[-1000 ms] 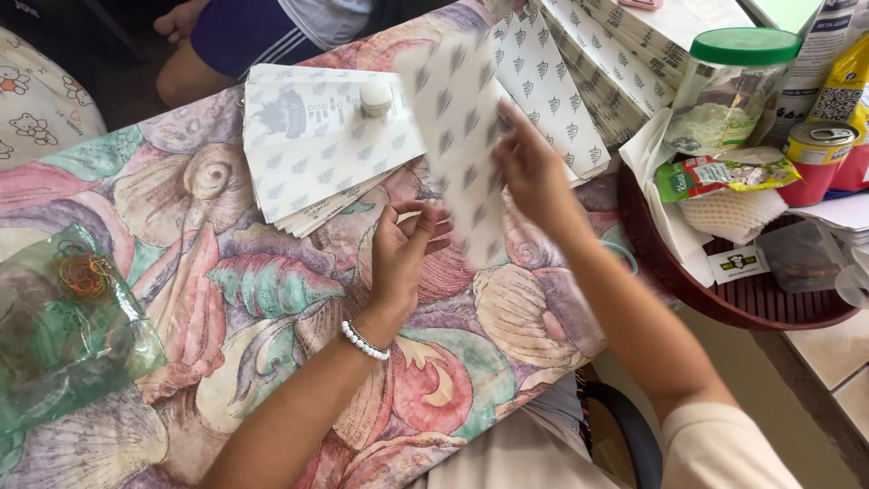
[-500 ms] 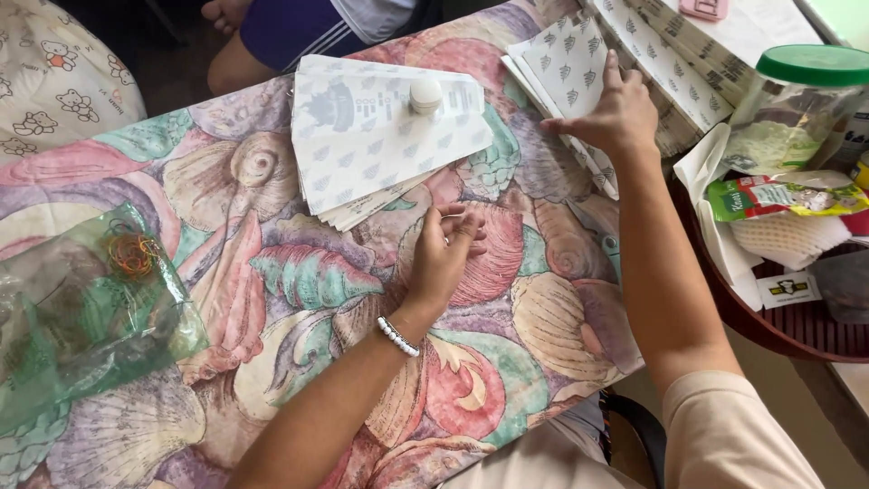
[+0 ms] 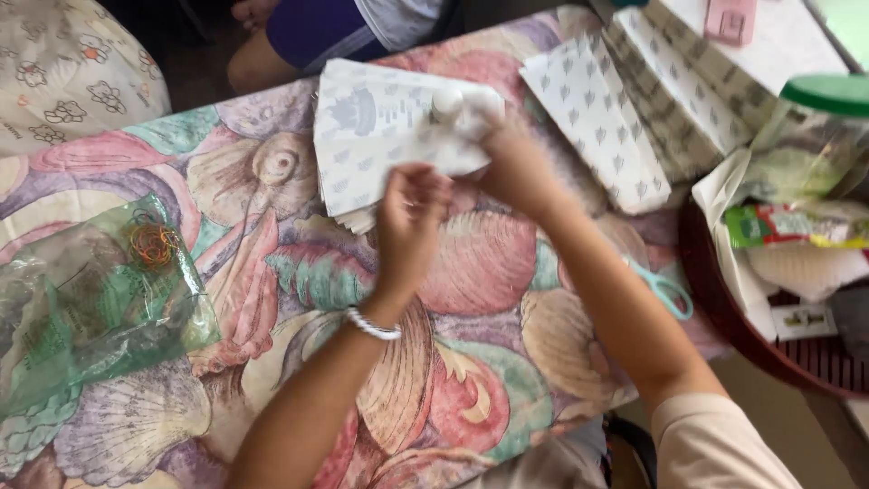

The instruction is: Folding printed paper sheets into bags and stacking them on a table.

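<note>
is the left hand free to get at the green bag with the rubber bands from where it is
Probably yes. The left hand is at the stack of patterned paper sheets, and only open tablecloth lies between it and the green bag to its left; nothing stands in the way.

This looks like a home; a table is covered with a soft cloth with a seashell pattern (image 3: 489, 272); beside it a round tray (image 3: 724, 317) holds snack packets and a green-lidded jar (image 3: 815, 127); a flowered cushion (image 3: 72, 72) lies nearby.
</note>
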